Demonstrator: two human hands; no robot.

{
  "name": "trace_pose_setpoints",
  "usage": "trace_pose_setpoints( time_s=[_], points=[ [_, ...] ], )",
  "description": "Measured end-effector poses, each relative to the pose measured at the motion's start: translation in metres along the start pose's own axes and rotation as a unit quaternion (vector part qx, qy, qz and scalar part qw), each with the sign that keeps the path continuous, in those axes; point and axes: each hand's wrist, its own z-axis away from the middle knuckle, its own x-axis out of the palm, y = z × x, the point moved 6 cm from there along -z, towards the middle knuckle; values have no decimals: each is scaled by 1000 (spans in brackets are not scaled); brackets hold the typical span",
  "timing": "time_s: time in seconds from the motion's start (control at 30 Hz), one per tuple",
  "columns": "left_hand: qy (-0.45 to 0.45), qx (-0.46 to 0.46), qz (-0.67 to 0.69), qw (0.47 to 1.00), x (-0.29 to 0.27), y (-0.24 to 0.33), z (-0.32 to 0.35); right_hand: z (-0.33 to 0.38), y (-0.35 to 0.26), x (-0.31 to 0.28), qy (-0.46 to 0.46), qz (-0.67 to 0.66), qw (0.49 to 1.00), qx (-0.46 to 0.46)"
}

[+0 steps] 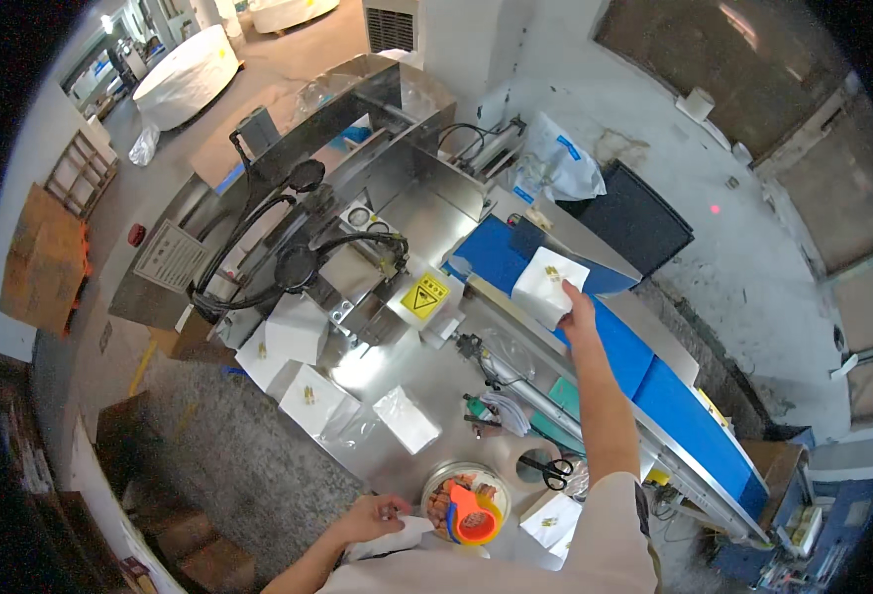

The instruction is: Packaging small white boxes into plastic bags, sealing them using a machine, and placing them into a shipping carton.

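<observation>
At the blue conveyor belt [610, 342], my right hand [577, 307] grips the near right edge of a white square pack [543, 275] with a gold print on top. Whether the pack rests on the belt or hangs just over it, I cannot tell. Low in the view, my left hand [372, 517] has its fingers loosely bent and apart, with nothing visible in them. White paper or cloth [397, 538] lies right under that hand. Similar white packs [308, 401] with gold marks stand on the steel table, and clear film lies beside one of them.
A machine head with cables and a yellow warning label [424, 295] stands over the steel table. Nearer me are a round tub with an orange tape ring [474, 515], black scissors [557, 474], and another white pack [552, 520]. A black crate [634, 213] sits beyond the belt.
</observation>
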Motion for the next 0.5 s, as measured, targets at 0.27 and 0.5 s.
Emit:
trace_pose_setpoints(
  time_s=[0.27, 0.5],
  points=[
    [-13, -3, 74, 997, 5, -29, -7, 2, 16, -4, 48, 185, 977, 91],
    [-18, 26, 22, 999, 1, -13, -9, 55, -19, -5, 110, 324, 939, 26]
  ],
)
